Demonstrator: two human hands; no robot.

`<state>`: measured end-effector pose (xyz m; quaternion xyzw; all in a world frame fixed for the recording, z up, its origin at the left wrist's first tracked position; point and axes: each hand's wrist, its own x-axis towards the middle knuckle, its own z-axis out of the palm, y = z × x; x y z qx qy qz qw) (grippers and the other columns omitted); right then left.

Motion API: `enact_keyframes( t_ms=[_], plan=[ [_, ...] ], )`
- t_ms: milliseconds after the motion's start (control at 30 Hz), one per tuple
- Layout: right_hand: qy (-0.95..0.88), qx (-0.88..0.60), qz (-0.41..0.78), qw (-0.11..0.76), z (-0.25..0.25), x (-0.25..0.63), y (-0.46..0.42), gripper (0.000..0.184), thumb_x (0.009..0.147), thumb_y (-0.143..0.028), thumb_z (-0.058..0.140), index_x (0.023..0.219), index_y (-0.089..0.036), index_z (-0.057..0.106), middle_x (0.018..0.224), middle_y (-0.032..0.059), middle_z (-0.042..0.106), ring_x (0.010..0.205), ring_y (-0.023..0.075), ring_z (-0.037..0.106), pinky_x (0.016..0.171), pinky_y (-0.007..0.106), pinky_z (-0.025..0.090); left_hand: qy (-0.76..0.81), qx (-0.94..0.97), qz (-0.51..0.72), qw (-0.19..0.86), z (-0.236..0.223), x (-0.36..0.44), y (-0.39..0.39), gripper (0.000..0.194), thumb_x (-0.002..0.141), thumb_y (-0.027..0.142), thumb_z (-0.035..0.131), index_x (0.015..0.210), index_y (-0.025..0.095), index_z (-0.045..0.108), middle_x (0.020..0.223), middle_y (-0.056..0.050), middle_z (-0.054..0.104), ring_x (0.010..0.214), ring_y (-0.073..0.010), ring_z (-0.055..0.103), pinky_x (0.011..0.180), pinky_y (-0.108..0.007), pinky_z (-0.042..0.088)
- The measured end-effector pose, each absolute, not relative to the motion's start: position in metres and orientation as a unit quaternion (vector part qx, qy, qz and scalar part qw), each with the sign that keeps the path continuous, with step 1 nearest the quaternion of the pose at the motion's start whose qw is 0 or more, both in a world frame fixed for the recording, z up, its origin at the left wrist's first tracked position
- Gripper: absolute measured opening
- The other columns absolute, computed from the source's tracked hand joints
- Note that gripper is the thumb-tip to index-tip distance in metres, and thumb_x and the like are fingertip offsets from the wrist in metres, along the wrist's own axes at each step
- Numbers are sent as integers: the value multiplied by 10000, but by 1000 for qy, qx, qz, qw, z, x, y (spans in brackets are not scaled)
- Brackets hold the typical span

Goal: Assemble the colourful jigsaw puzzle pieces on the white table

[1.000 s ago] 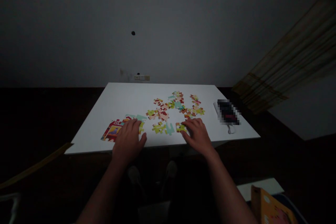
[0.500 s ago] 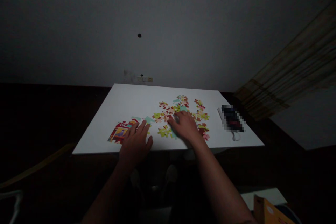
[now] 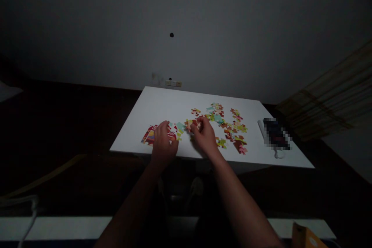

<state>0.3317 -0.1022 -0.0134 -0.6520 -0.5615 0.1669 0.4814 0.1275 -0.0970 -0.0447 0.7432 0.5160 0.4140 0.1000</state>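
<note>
1. Head view: the left hand lay on a red assembled puzzle section, just apart from the right hand, whose fingers touched a puzzle piece; whether either hand gripped, I cannot tell.
2. Loose jigsaw pieces lay scattered across the white table, with a pixelated object near its right edge.

The puzzle pieces beneath the right fingers looked like printed cardboard, matt, while the table beyond the fingertips was smooth and white, and the curtain far right of them was woven cloth.
</note>
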Motion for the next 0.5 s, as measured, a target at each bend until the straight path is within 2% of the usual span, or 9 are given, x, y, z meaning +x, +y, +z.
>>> enact_keyframes(
  t_ms=[100, 167, 233, 367, 500],
  plan=[
    [-558, -622, 222, 503, -26, 301, -101, 334, 967, -505, 594, 1174, -245, 626, 1060, 72, 759, 886, 261, 681, 816, 383, 531, 506, 753, 405, 110, -37, 107, -97, 594, 862, 178, 568, 1456, 154, 583, 1435, -188, 702, 1386, -351, 637, 1249, -580, 500],
    [-575, -617, 225, 488, -33, 293, -98, 313, 982, -493, 574, 1174, -250, 624, 1089, 79, 764, 917, 271, 691, 855, 403, 538, 494, 793, 344, 95, -33, 94, -99, 560, 896, 173, 553, 1451, 197, 619, 1509, -147, 698, 1455, -336, 609, 1298, -574, 450],
    [-595, -617, 215, 468, -36, 296, -93, 313, 993, -485, 562, 1193, -253, 625, 1109, 85, 768, 926, 280, 693, 875, 420, 535, 493, 825, 269, 67, -32, 86, -102, 567, 949, 205, 556, 1512, 218, 618, 1643, -127, 629, 1555, -342, 542, 1335, -584, 395],
    [-613, -617, 213, 445, -35, 318, -83, 303, 979, -476, 563, 1175, -256, 628, 1105, 89, 774, 948, 293, 699, 878, 430, 532, 509, 845, 162, 18, -37, 85, -109, 592, 1049, 311, 539, 1631, 203, 573, 1756, -138, 515, 1638, -376, 457, 1356, -621, 340],
    [-623, -611, 207, 443, -30, 338, -72, 296, 968, -476, 565, 1151, -252, 626, 1087, 90, 780, 979, 299, 704, 897, 433, 532, 534, 834, 140, 6, -36, 99, -114, 601, 1071, 323, 515, 1653, 179, 566, 1770, -144, 487, 1651, -374, 443, 1357, -612, 341]
  ],
)
